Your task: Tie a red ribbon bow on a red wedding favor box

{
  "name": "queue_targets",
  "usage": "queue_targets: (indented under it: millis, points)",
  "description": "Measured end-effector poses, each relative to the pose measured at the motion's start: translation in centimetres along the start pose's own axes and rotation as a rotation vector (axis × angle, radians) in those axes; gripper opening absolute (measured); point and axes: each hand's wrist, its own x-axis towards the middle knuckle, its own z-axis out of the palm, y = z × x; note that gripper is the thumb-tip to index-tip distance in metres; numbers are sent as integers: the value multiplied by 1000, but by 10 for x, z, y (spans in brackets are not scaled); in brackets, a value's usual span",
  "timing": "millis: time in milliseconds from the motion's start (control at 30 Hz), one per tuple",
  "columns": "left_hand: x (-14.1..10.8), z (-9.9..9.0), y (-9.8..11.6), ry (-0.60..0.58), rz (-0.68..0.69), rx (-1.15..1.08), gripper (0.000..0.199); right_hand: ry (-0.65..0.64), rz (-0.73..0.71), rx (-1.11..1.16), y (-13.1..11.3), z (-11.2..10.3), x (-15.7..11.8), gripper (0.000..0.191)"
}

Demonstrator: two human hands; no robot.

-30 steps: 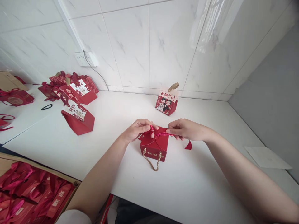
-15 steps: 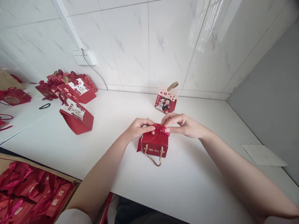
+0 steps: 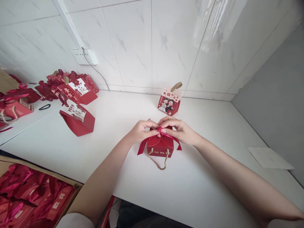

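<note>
The fingers of the left hand point(image 3: 142, 131) and right hand point(image 3: 181, 130) pinch the red satin ribbon point(image 3: 142, 146) atop the red cardboard box point(image 3: 160, 149), best with even, gentle tension.

Reached forward with left forearm point(image 3: 104, 172) and right forearm point(image 3: 228, 169). Pinched with left hand point(image 3: 142, 130) and right hand point(image 3: 178, 129), close together.

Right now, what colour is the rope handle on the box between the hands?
Gold-tan, clearest in the head view.

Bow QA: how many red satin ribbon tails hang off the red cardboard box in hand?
2: left tail below left hand, right tail below right hand; hands may hide more.
</note>
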Motion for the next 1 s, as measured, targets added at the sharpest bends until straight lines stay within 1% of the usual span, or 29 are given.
queue_targets:
  millis: [233, 467, 533, 633, 700, 900, 1000]
  points:
    - [-1, 2, 2, -21, 18, 10, 16, 28, -39, -127, -2, 6, -1, 15]
    - [-1, 2, 5, -35, 26, 22, 19, 27, -47, -176, 2, 4, -2, 16]
    - [-1, 5, 5, -14, 21, 48, 21, 20, -46, -191, 2, 3, -2, 17]
    - [1, 12, 3, 92, -35, 90, 24, 7, -45, -207, 2, 2, -2, 17]
    - [2, 16, 1, 137, -62, 96, 26, -1, -44, -207, 2, 2, -2, 17]
    - [3, 15, 1, 103, -38, 43, 20, 18, -51, -178, 3, 1, -2, 16]
    - [2, 16, 2, 121, -28, 57, 20, 1, -62, -195, 2, 2, -3, 18]
